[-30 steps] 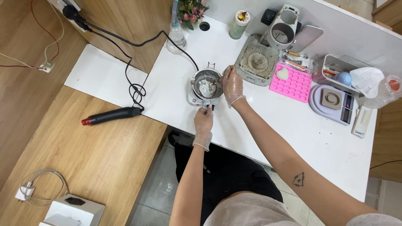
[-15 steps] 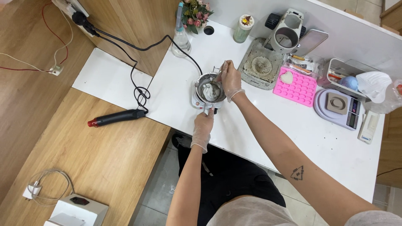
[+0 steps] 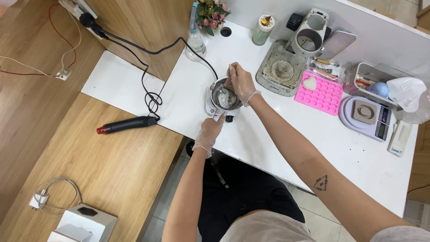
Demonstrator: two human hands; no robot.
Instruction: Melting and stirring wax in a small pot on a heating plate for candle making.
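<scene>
The gloved left hand (image 3: 209, 132) pinches the handle of the small round metal melting pot (image 3: 224, 96), which sits on a little white electric hotplate (image 3: 211, 109) on the white table (image 3: 268, 134), apparently steadying it. The gloved right hand (image 3: 242, 83) is closed around a thin stirring tool (image 3: 230, 76) dipped into the pot's whitish lumps. A pale-green cylindrical jar with a flowered top (image 3: 262, 30) stands at the table's far edge, a pink silicone mould tray (image 3: 320, 93) to the right.

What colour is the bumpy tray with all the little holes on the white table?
The silicone mould tray is bright pink, with one white heart-shaped piece sitting in it. The head view shows it.
</scene>
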